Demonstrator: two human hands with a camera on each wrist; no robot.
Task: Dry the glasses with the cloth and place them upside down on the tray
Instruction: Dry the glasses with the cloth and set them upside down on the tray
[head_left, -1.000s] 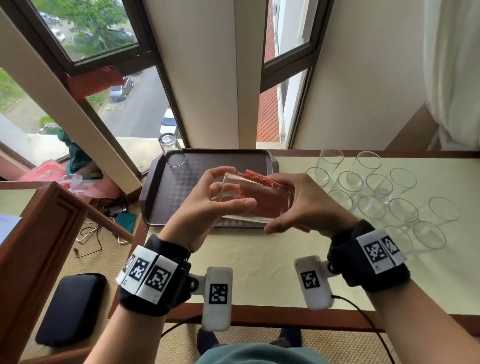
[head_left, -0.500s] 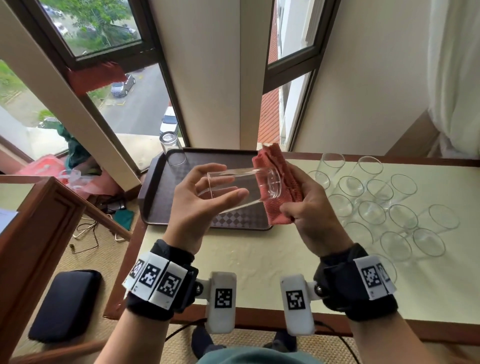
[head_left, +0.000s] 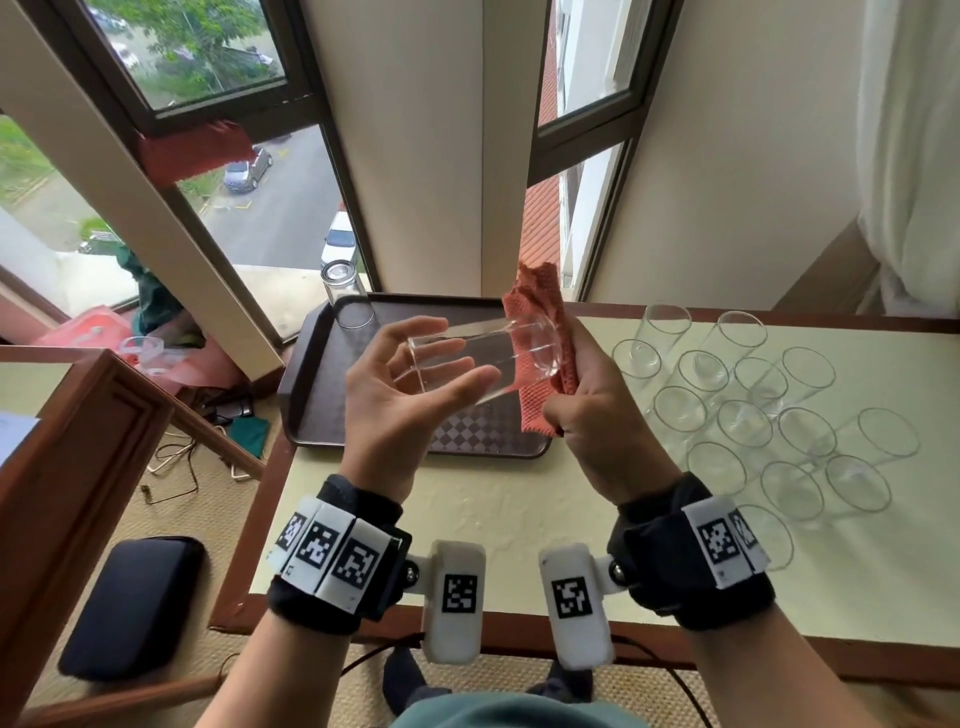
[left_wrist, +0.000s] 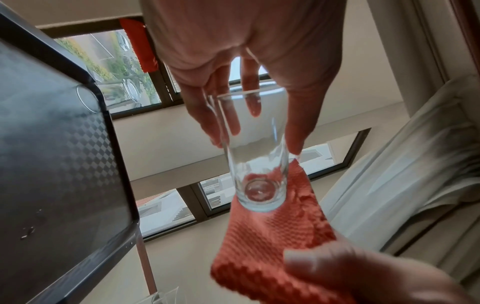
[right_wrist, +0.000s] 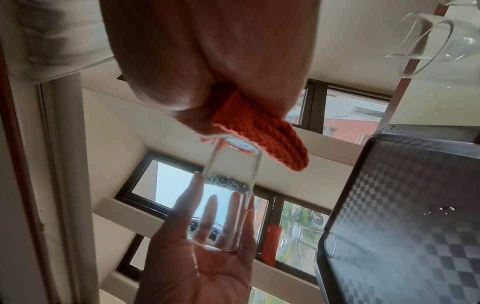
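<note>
My left hand (head_left: 457, 358) holds a clear glass (head_left: 519, 353) on its side above the dark tray (head_left: 311, 395), thumb on one side and fingers on the other. The glass's open mouth faces the left palm. My right hand (head_left: 571, 389) grips a red knitted cloth (head_left: 545, 322) and presses it against the glass's base. The left wrist view shows the glass (left_wrist: 254, 164) with the cloth (left_wrist: 272, 246) behind its base. In the right wrist view the cloth (right_wrist: 259, 133) covers the base of the glass (right_wrist: 228, 195). One glass (head_left: 345, 296) stands upside down at the tray's far left corner.
Several upright glasses (head_left: 748, 405) crowd the table (head_left: 519, 519) to the right of the tray. Windows and a pillar rise just behind the tray. A wooden ledge (head_left: 78, 441) lies at the left and a dark case (head_left: 130, 603) on the floor.
The cloth has come out of the glass's inside and now sits against its base. Both hands have lifted slightly, and the left fingers have straightened.
</note>
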